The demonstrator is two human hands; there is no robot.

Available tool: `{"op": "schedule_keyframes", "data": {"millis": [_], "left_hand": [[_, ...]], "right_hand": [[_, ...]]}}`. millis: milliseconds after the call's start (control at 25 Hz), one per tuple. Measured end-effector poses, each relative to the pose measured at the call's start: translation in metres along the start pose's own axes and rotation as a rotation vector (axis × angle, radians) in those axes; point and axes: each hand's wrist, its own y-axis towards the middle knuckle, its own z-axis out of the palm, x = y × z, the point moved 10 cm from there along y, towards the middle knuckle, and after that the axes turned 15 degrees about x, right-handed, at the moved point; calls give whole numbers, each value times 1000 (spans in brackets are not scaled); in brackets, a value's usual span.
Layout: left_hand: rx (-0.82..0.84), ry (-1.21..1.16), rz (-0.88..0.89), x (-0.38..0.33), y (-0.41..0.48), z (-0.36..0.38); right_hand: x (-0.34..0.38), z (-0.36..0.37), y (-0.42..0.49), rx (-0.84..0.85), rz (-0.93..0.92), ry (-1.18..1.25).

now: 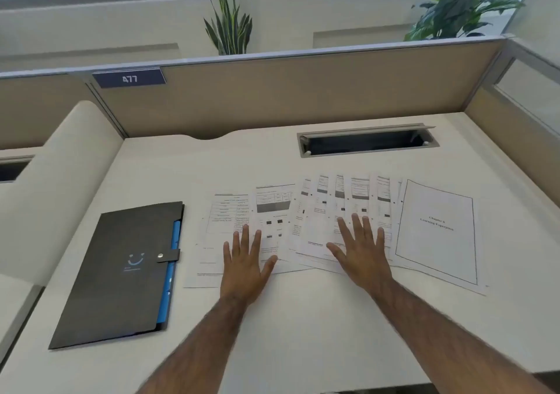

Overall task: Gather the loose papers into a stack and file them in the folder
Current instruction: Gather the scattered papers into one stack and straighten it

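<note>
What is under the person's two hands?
Under them lie loose white printed papers, fanned across the white desk. The left hand and right hand spread flat over them, hiding the print beneath the palms.

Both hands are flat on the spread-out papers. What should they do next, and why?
Probably slide the left hand and right hand toward each other, bunching the papers. Both hands are spread flat over them, they lie fanned across the desk, and the folder is snapped shut, so stacking comes first.

Matt white paper sheets (333, 227); smooth matt black folder (121, 272) with metal snap (160, 255); smooth off-white desk (303, 333)
</note>
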Motion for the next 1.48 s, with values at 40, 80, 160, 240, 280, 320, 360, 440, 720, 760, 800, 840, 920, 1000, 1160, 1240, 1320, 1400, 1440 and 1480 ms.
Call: {"op": "schedule_keyframes", "data": {"millis": [40, 80, 160, 240, 280, 320, 360, 440, 720, 760, 800, 840, 920, 1000, 1160, 1240, 1320, 1400, 1440, 1480], "left_hand": [[13, 0, -13, 2, -1, 4], [21, 3, -18, 4, -2, 9], [52, 30, -34, 10, -5, 21], [47, 58, -33, 12, -7, 25], [46, 71, -37, 12, -8, 25], [51, 77, -33, 11, -8, 26], [55, 80, -35, 11, -8, 26], [58, 89, -43, 10, -8, 26], [3, 71, -30, 10, -10, 24], [0, 75, -31, 10, -9, 24], [-6, 74, -32, 10, -10, 24], [-15, 66, -33, 10, -10, 23], [-37, 44, -27, 3, -11, 21], [-52, 58, 7, -17, -7, 19], [-25, 100, 133, -88, 15, 17], [-28, 115, 183, -129, 27, 12], [-18, 116, 225, -171, 41, 9], [6, 84, 264, -210, 54, 8], [22, 67, 280, -228, 61, 8], [37, 60, 297, -246, 68, 9]], "right_hand": [[-2, 5, 0, 26, 12, -4], [-4, 8, 0, 21, 11, -13], [-9, 21, -1, 33, 18, -30], [-14, 34, -1, 45, 19, -48], [-17, 39, -1, 60, 21, -52], [-17, 43, -1, 77, 16, -48], [-19, 45, -2, 76, 15, -42], [-20, 49, -2, 92, 19, -37], [-20, 51, -8, 46, 22, -42], [-21, 51, -7, 46, 21, -41], [-21, 51, -7, 40, 19, -43], [-21, 50, -7, 32, 16, -43], [-21, 49, -10, 13, -9, -25], [-29, 43, -14, -26, -39, -1], [-88, 18, -21, -155, 38, 69], [-138, 8, -27, -199, 163, 122], [-189, 5, -34, -186, 292, 156], [-231, 3, -41, -161, 384, 159], [-246, 1, -43, -150, 411, 158], [-261, 0, -43, -137, 431, 161]]}}
